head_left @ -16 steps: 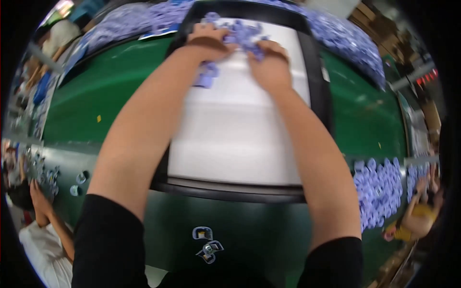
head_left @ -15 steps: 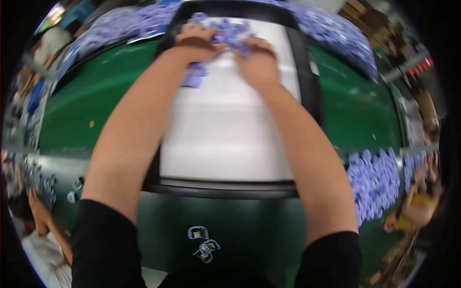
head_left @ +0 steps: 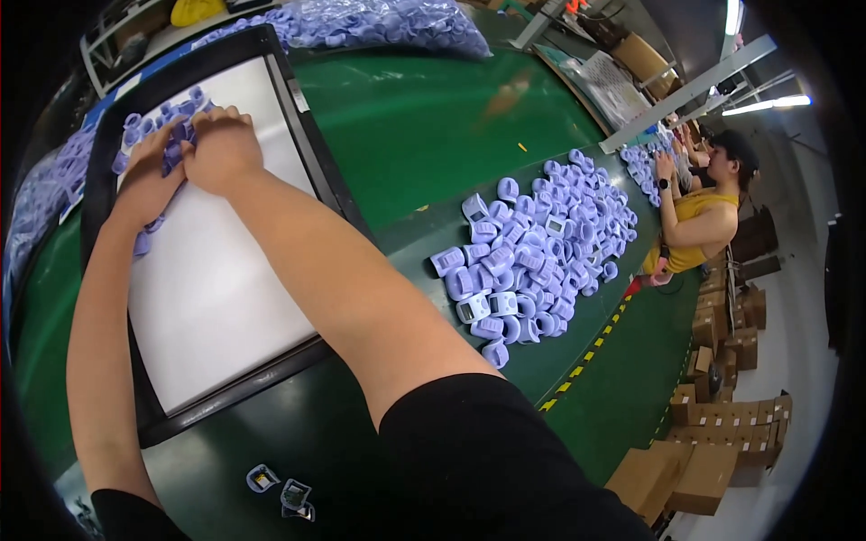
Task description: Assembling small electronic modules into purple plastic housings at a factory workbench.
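Observation:
A black-rimmed tray (head_left: pixel 336 194) with a white bottom lies tilted across the left of the view. Near its far end is a cluster of small purple ring-shaped plastic pieces (head_left: pixel 133 129). My left hand (head_left: pixel 149 185) cups some of these from the near side, with pieces showing between thumb and fingers. Beside it, almost touching, my right hand (head_left: pixel 225 149) curls over the same cluster; its fingertips are hidden. A few pieces lie by the left wrist on the white bottom.
A big heap of purple ring-shaped pieces (head_left: pixel 532 252) spreads over the green table right of my right arm. Clear bags of more pieces (head_left: pixel 379 25) lie beyond the tray. Three small open casings (head_left: pixel 262 478) sit near the front. A person in yellow (head_left: pixel 699 225) works farther right.
The view has swung right, bringing the heap and the other person into fuller view. My hands have come closer together around the pieces in the tray.

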The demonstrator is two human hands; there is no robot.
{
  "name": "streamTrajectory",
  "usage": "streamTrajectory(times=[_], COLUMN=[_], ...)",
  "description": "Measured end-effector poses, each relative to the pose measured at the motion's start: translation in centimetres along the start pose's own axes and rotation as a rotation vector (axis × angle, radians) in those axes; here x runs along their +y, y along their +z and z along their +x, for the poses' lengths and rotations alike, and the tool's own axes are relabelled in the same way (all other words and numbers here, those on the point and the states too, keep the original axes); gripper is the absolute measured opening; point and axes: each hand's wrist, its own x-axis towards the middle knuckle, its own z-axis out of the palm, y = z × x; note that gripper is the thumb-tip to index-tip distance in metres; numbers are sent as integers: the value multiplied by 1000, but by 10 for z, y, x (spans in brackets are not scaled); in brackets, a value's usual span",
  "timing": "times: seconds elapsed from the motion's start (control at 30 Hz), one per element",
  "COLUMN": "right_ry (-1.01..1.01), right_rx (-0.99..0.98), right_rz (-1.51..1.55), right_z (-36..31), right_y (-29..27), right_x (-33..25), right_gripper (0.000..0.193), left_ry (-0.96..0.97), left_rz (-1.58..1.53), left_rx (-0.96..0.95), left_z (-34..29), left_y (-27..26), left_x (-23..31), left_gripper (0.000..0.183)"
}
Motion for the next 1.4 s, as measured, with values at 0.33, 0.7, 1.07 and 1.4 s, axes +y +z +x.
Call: streamTrajectory(times=[0.33, 0.7, 1.07, 1.4], right_ry=[-36, 9, 255, 53], right_rx=[95, -81, -405, -12], right_rz=[126, 69, 520, 592], right_z=[2, 20, -9, -283], right_y=[2, 7, -115, -210], right_x=[-7, -2, -43, -64], right_gripper=[43, 45, 43, 33], left_ry=[-160, -74, -97, 435], left_rz=[-324, -359, -445, -451], left_rx=[-79, -21, 184, 190], left_z=[4, 12, -38, -220], left_y=[-5, 6, -67, -106], left_x=[27, 4, 89, 234], left_gripper=[65, 77, 55, 64])
